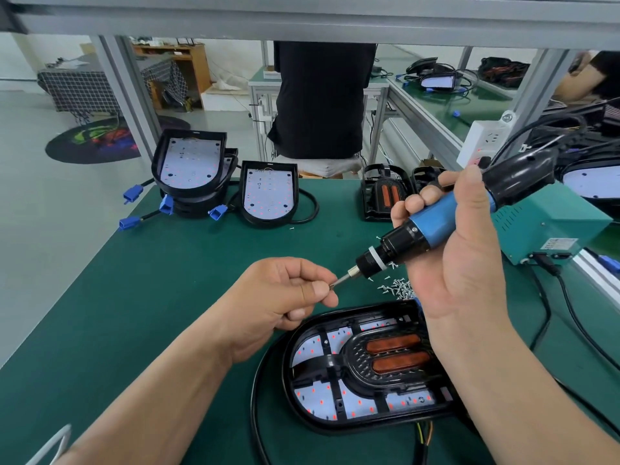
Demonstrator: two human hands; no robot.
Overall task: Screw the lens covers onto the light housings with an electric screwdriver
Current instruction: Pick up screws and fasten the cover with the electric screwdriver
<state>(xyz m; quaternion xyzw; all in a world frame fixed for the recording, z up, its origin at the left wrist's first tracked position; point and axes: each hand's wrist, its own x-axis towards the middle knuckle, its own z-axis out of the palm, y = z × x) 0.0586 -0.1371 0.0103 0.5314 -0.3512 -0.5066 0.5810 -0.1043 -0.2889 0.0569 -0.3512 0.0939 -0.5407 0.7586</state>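
My right hand [459,250] grips the blue and black electric screwdriver [432,226], tilted with its bit pointing down to the left. My left hand [281,297] pinches a small screw [332,285] at the bit's tip. Below both hands lies a black light housing [302,380] with a lens cover [385,357] holding two orange lenses on it. A heap of loose screws [397,287] lies on the green mat just beyond the housing.
A stack of open housings [191,169] and a single one [268,193] with blue connectors [166,204] stand at the back left. Loose lens covers [385,193] sit at the back. A green power box [550,226] and cables [570,317] lie right. A person stands beyond the bench.
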